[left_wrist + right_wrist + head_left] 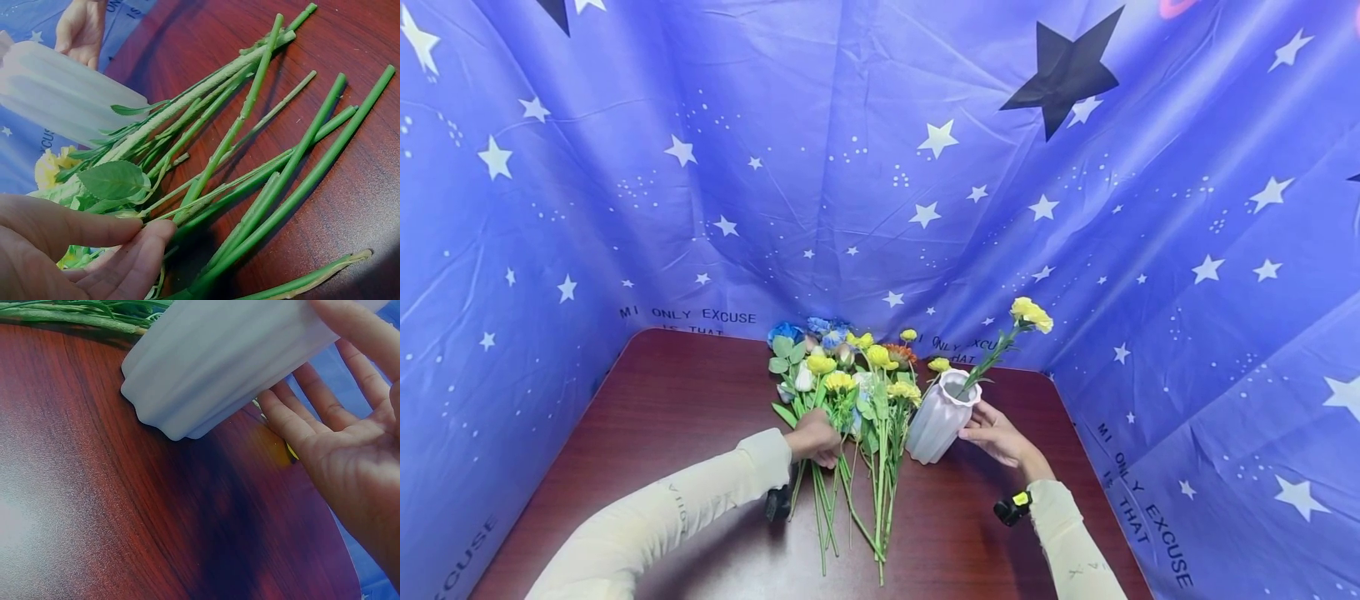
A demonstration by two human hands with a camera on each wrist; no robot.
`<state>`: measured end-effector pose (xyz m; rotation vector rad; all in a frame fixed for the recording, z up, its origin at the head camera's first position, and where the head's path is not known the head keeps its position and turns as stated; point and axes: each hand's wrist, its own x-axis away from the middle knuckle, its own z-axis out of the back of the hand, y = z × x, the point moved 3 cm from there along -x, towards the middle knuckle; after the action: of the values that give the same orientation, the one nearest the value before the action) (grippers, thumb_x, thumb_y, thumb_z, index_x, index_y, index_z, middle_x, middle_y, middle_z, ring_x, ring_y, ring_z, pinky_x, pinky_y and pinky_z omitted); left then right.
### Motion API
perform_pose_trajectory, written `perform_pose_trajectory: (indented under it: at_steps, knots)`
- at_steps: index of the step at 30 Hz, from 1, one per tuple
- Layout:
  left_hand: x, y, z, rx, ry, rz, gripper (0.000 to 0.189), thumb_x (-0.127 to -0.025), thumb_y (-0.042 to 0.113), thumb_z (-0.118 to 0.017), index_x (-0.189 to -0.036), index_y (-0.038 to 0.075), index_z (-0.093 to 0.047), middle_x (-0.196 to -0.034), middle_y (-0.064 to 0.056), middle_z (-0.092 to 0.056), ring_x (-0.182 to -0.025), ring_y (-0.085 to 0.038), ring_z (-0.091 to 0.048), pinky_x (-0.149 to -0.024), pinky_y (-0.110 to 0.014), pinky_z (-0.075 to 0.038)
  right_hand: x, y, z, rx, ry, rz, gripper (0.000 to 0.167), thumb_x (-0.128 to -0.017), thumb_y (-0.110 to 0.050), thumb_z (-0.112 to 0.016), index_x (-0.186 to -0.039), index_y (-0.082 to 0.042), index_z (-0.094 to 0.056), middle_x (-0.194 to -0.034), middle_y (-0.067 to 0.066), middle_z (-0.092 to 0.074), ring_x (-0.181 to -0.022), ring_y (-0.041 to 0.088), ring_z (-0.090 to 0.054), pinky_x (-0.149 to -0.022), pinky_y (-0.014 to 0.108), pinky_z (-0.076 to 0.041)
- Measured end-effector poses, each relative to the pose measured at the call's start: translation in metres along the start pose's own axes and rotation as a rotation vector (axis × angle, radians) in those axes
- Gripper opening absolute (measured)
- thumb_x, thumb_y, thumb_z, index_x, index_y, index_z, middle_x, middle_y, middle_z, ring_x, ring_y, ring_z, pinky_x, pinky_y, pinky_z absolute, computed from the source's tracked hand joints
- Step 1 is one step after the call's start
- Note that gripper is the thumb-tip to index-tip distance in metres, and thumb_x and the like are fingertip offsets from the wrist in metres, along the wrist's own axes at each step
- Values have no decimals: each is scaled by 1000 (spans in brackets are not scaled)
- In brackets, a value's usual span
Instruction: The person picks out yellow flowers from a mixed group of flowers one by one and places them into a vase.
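Left hand (816, 437) is pinching a thin stem (231, 183), right hand (997, 435) is gripping the vase (934, 423): probably slippery, needing a mid-body hold.

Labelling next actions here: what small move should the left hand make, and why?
Probably lift the thin stem that the left hand seems to pinch clear of the other flowers, toward the vase. One yellow flower already leans out of the vase's mouth, the right hand holds the vase close by, and the other flowers lie loose beside it.
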<state>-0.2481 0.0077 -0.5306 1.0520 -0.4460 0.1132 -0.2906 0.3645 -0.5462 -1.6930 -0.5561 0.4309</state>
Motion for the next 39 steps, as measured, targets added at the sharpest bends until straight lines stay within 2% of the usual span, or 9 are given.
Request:
perform_pose_trajectory:
  at_steps: [8,16,23,29,33,39]
  knots:
    - [-1,4,5,53,8,0,10,-76,-15,-64,-81,-16,-72,-62,-20,-71,-43,-15,-61,-60,-40,-66,0,-1,0,4,0,1,73,-92,23,-48,-140,-33,-48,-134,-6,-62,-122,10,-64,-100,28,-58]
    - [-2,7,10,91,-23,-22,12,-76,-13,-61,-78,-13,-72,-64,-20,-72,-47,-17,-65,-66,-44,-66,1,0,1,-3,-2,-4,73,-92,24,-46,-141,-30,-45,-135,-6,-62,-123,10,-63,-102,30,-57]
    - [-6,10,13,121,-43,-20,9,-77,-12,-64,-76,-11,-73,-64,-18,-72,-46,-15,-65,-69,-43,-66,1,-1,0,-8,-2,-3,72,-92,23,-47,-140,-30,-46,-134,-6,-62,-123,10,-63,-102,30,-57]
    - [-8,14,18,123,-53,-16,12,-79,-9,-65,-85,-12,-75,-63,-15,-72,-47,-14,-66,-71,-42,-66,0,-1,0,-18,-3,-2,71,-92,22,-49,-140,-30,-46,-134,-5,-62,-122,10,-64,-101,29,-57]
    - [-10,19,21,147,-55,-10,14,-79,-8,-67,-89,-12,-76,-64,-15,-73,-46,-12,-65,-66,-38,-66,0,-1,0,-11,-3,-3,71,-92,21,-50,-139,-31,-47,-134,-6,-62,-122,10,-63,-101,29,-57]
    - [-15,26,29,197,-102,-37,21,-79,-10,-69,-99,-13,-75,-73,-19,-76,-49,-12,-66,-60,-31,-65,0,-1,1,6,-3,-5,71,-93,22,-48,-139,-31,-46,-134,-7,-62,-122,9,-63,-101,28,-57]
